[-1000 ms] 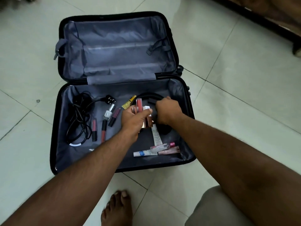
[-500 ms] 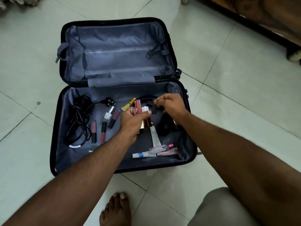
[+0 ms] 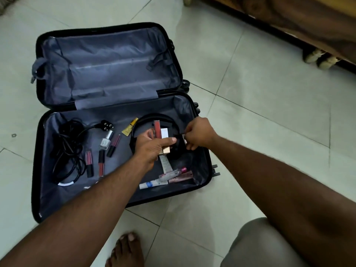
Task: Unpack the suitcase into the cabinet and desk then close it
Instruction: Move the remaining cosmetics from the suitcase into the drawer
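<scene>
I count one open suitcase (image 3: 41, 151), one coiled black cable (image 3: 67, 149) at its left edge, one nail polish bottle (image 3: 105, 142), three dark lip-gloss tubes (image 3: 89, 163), one yellow tube (image 3: 130, 127), one black headphone set (image 3: 154, 117), two hands (image 3: 152, 146)

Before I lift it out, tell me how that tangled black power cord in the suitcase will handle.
The black power cord lies in loose tangled loops, so it is probably floppy and will trail if lifted by one strand. Its plug sits apart at one end and will likely dangle. Loops may snag the lip gloss tubes beside it.
</scene>
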